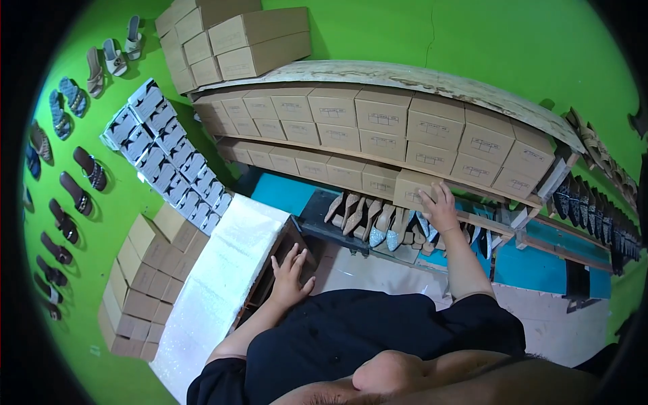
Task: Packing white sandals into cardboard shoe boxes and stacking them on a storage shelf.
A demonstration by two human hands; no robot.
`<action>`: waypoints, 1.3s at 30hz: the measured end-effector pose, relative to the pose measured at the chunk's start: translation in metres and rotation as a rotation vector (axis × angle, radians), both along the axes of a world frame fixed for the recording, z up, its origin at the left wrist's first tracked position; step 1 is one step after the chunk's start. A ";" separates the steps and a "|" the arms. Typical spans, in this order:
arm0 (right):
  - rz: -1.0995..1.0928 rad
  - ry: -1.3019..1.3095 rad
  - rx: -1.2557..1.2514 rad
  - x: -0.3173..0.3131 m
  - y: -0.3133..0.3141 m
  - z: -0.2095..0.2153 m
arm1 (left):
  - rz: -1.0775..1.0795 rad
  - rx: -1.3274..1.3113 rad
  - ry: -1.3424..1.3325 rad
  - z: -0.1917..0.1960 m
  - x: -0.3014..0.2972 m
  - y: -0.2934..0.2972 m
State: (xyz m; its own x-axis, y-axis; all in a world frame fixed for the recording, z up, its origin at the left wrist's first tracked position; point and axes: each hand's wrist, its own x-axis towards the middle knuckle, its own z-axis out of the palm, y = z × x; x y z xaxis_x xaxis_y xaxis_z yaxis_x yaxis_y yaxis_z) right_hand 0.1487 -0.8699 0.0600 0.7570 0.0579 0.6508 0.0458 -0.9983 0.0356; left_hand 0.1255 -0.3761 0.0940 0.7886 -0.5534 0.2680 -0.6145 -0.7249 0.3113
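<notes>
My right hand (440,206) reaches forward and rests with spread fingers on the front corner of a brown cardboard shoebox (413,187) on the lower shelf. Just below it a row of pointed shoes (368,219), some glittery and pale blue, stands toe-down on a dark rack. My left hand (290,270) lies flat with fingers apart on the edge of a dark wooden tray (270,273) beside a long white glittery sheet (226,270). Neither hand holds anything.
Two wooden shelves (378,159) carry rows of brown boxes, and more boxes are stacked above (236,40) and at the lower left (145,270). Black-and-white boxes (165,152) lean on the green wall, where sandals (74,196) hang. Dark shoes (594,209) line the right.
</notes>
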 end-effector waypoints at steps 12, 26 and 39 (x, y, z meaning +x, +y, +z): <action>-0.026 -0.091 -0.044 0.012 -0.021 -0.020 | 0.003 0.064 0.011 -0.005 -0.006 -0.009; -0.133 0.066 0.145 0.041 -0.021 -0.071 | 0.027 0.039 0.015 -0.010 -0.008 -0.016; -0.247 -0.022 0.159 0.046 -0.008 -0.074 | -0.008 0.080 0.098 -0.009 -0.007 -0.009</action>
State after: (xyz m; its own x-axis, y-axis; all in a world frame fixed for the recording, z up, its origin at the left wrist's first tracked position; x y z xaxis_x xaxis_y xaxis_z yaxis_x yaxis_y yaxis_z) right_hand 0.1946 -0.8779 -0.0144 0.7213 -0.2307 0.6530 -0.1986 -0.9722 -0.1241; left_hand 0.1181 -0.3851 0.0850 0.8043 -0.5765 0.1441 -0.5898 -0.7451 0.3114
